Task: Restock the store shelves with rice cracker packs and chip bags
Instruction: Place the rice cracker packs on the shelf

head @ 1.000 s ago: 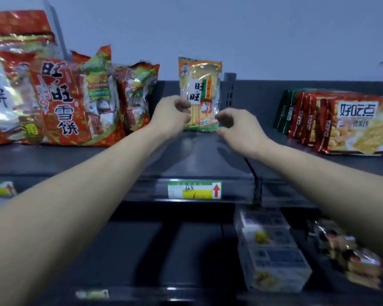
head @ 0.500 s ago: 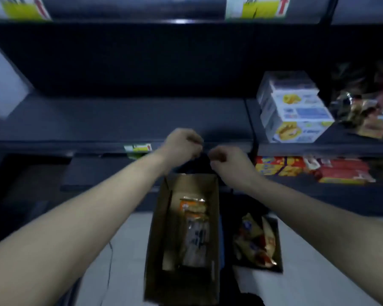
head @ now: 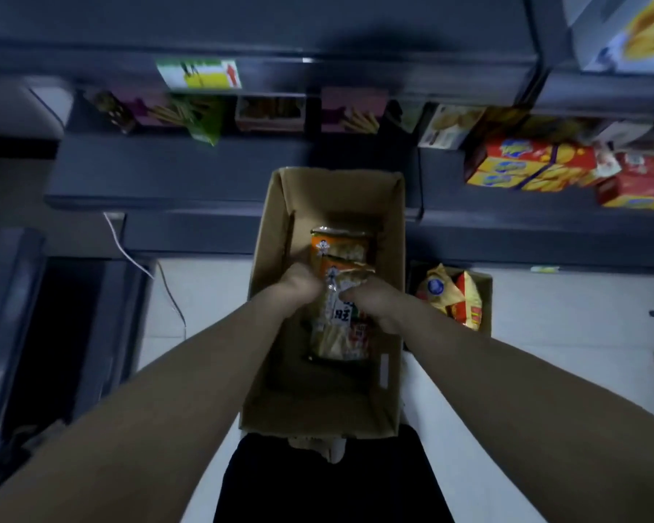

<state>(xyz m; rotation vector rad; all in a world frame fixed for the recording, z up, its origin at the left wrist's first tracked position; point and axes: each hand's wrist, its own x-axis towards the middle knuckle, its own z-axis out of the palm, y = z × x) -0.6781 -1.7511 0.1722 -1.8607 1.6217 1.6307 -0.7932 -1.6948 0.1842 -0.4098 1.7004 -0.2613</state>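
Dark grey store shelves (head: 204, 171) rise beyond a cardboard box (head: 391, 258) standing on the pale floor (head: 563, 315). Inside the box, the top rice cracker pack (head: 342, 334) lies lengthwise, overlapping a second pack (head: 338, 245) nearer the box's far end. The left grip (head: 297, 285) and right grip (head: 374, 303) both clasp the top pack at its opposite long edges, fingers curled on the film. It looks light, with a slick, crinkly wrapper and brittle crackers, so it is best held by the edges and never squeezed in the middle. Its white patch bears a dark character, seemingly 旺. Right of the box sit chip bags (head: 454, 296). Above the box, a shelf tag (head: 201, 74) shows a red arrow, but its writing is blurred.
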